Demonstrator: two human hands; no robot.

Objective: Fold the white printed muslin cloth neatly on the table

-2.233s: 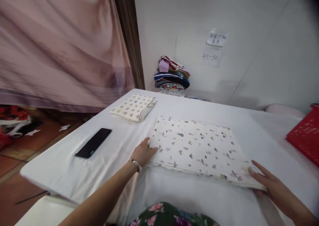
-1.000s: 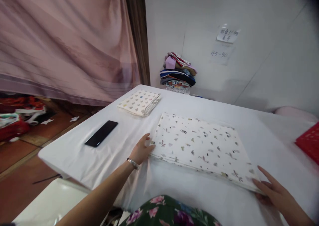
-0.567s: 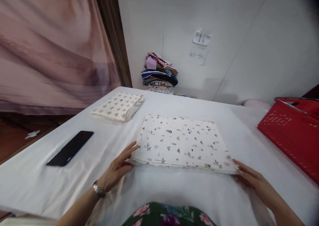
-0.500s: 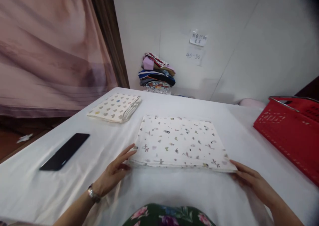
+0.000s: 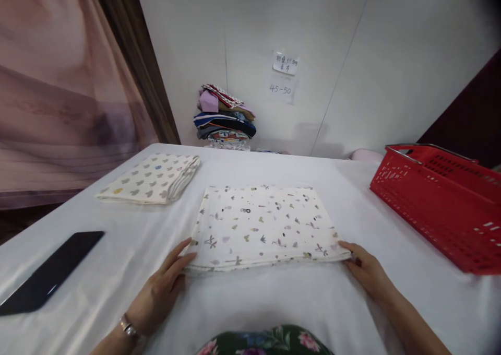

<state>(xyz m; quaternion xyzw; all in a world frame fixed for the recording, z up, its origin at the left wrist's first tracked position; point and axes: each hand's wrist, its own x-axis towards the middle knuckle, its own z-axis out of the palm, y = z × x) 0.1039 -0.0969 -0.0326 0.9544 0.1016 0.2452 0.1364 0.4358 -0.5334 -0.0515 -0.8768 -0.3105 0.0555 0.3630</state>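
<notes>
A white folded cloth (image 5: 258, 227) printed with small plants and animals lies flat in front of me, its layered edge toward my body. At its near left corner, my left hand (image 5: 158, 287) grips the cloth with the fingers over the top; the thumb is hidden. My right hand (image 5: 366, 269) pinches the near right corner, thumb on top and the other fingers curled beneath. Farther back on the left rests another folded cloth (image 5: 151, 180), cream with grey mushroom-like shapes, touched by neither hand.
All this lies on a white-covered table (image 5: 313, 303). A black phone (image 5: 50, 271) is at the left, and a red plastic basket (image 5: 434, 209) stands at the right. Behind the table, a stack of folded fabrics (image 5: 225, 117) sits by the wall. A pink curtain (image 5: 66, 94) hangs at left.
The view has turned slightly right, so things appear shifted left and more of the basket shows. Both hands hold the near corners more closely; the cloth stays folded on the table.
</notes>
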